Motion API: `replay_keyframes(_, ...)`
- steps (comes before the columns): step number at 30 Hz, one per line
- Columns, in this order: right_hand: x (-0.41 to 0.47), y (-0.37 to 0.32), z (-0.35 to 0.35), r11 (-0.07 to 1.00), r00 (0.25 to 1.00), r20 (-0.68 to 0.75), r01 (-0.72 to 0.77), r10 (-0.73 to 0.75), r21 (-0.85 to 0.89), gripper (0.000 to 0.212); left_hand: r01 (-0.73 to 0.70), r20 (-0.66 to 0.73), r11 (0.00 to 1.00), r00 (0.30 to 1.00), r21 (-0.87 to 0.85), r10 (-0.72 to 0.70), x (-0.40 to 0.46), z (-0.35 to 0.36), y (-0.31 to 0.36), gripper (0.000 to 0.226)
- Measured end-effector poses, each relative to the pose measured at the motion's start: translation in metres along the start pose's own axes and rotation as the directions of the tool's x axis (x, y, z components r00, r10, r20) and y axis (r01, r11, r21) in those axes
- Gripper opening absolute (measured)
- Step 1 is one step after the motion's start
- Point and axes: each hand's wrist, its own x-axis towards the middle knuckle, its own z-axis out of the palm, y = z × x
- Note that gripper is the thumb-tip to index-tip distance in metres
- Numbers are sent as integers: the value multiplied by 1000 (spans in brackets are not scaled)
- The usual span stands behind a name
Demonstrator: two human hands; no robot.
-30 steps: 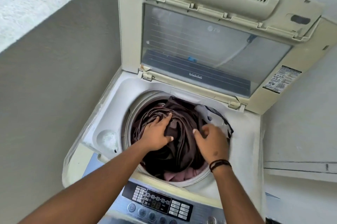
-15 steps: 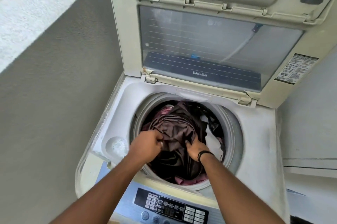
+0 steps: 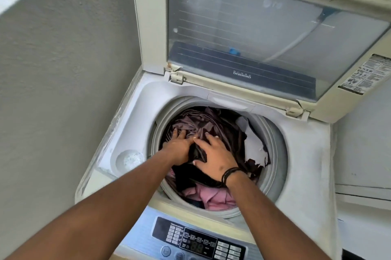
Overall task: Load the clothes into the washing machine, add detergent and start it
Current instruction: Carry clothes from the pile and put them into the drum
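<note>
Both hands are now lying flatter on the laundry than half a second ago, when their fingers were dug into the brown folds; the left hand (image 3: 179,147) is pressing its spread fingers into the brown garment (image 3: 203,126) and the right hand (image 3: 213,156), with a dark band at its wrist, is resting open-fingered on the darker cloth beside it, neither one clenching any fabric. The pile is also sitting lower in the drum (image 3: 275,154) than it did a second ago, so the pushing-down seems to be working and the loading step is probably nearing its end, with detergent and start not yet done. The clothes are lying inside the top-loading washing machine (image 3: 306,175), filling most of the opening: crumpled brown fabric at the far side, black cloth in the middle, a pink garment (image 3: 211,196) at the near edge and a pale grey piece (image 3: 254,147) to the right. The lid (image 3: 264,26) is standing open, and the control panel (image 3: 198,242) is showing dim digits.
</note>
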Motion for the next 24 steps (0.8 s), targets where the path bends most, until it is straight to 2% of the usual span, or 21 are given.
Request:
replay_keyframes(1,6,10,10,996,992,111,-58,65,-61,79,0,4,999,1000,44,0,-3,-1,-2,91)
replay_keyframes(2,10,20,15,985,977,160,-125,143,-116,81,-3,1,994,1000,107,3,-8,-1,-3,93)
replay_keyframes(4,16,38,17,953,942,172,-265,288,-148,84,-11,-11,966,1000,257,14,-19,0,-2,94)
replay_keyframes(6,19,41,14,926,916,146,-357,373,-125,86,1,-17,945,1000,327,5,-28,1,3,88)
replay_keyframes(8,19,26,13,919,915,87,-394,395,-29,81,20,-100,947,995,320,12,-33,-2,12,78)
replay_keyframes(10,18,11,21,932,935,65,-353,349,82,73,2,-288,956,954,292,86,-39,-5,18,62)
replay_keyframes(12,11,4,37,949,943,181,-299,278,98,80,-49,-376,952,911,302,166,-42,-2,16,51)
replay_keyframes(13,6,3,41,960,933,267,-270,242,75,83,-73,-330,948,927,309,179,-43,2,11,50)
replay_keyframes(15,-8,3,42,966,870,447,-255,210,43,82,-117,-127,946,979,303,161,-47,9,-1,51)
replay_keyframes(17,-21,4,36,943,836,507,-312,213,118,68,-135,13,956,991,259,136,-50,8,-9,53)
replay_keyframes(18,-25,4,31,926,854,473,-334,218,177,59,-141,38,964,990,227,136,-51,6,-9,53)
replay_keyframes(20,-40,1,18,881,913,308,-362,269,304,50,-160,26,976,987,150,158,-56,1,-6,45)
replay_keyframes(22,-58,-1,6,818,929,171,-371,329,441,53,-162,-63,984,984,77,167,-60,-3,1,35)
replay_keyframes(24,-79,-5,-7,768,932,79,-338,354,545,51,-168,-211,985,965,-32,157,-66,-5,13,30)
